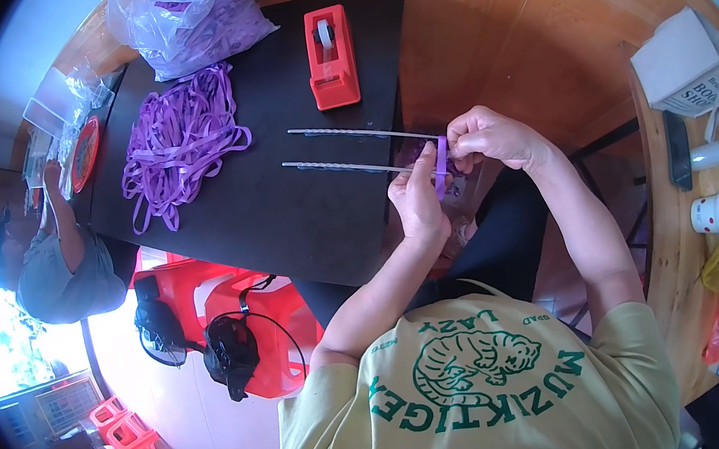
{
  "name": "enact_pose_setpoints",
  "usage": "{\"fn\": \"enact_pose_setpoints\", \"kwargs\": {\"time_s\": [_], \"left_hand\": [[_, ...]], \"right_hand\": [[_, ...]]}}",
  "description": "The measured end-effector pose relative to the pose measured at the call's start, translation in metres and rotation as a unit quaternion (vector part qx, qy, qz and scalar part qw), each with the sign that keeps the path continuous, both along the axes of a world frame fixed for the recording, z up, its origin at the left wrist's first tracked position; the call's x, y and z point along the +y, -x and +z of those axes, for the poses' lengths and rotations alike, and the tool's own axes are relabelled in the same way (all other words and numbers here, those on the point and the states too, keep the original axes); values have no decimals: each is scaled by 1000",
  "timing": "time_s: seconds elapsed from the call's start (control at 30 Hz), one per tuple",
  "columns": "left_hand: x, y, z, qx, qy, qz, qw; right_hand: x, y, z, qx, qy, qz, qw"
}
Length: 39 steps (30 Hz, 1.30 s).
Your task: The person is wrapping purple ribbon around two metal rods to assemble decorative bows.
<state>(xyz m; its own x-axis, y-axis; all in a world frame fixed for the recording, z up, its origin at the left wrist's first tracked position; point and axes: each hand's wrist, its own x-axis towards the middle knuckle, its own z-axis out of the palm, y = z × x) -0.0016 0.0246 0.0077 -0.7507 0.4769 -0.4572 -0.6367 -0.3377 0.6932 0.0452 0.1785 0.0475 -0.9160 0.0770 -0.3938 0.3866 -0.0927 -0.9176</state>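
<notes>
Two thin metal rods (342, 165) lie side by side, reaching past the right edge of the black table (286, 226). A purple ribbon (441, 162) runs across their outer ends. My left hand (417, 203) is closed on the ribbon by the nearer rod, its thumb raised along it. My right hand (494, 137) is closed in a pinch at the end of the farther rod, beside the ribbon; its fingertips partly hide what they grip. A tangled heap of purple ribbon (178, 144) lies on the table to the left.
A red tape dispenser (332, 63) and a clear bag of purple ribbon (193, 23) stand on the table's far side. Red stools with black bags (230, 348) are at left. A wooden counter (674, 272) holds a box, phone and spotted cup. Other people sit left and lower right.
</notes>
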Motion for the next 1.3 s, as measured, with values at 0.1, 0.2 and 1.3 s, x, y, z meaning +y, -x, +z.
{"fn": "enact_pose_setpoints", "kwargs": {"time_s": [0.1,0.2,1.3], "left_hand": [[1,-1,-5,27,-12,2,1000],[1,-1,-7,33,-10,3,999],[-15,-1,-5,-5,-49,-39,998]], "right_hand": [[-1,0,1,6,-6,1,1000],[0,-1,0,12,-13,7,1000],[-2,63,-112,275,348,153,883]]}}
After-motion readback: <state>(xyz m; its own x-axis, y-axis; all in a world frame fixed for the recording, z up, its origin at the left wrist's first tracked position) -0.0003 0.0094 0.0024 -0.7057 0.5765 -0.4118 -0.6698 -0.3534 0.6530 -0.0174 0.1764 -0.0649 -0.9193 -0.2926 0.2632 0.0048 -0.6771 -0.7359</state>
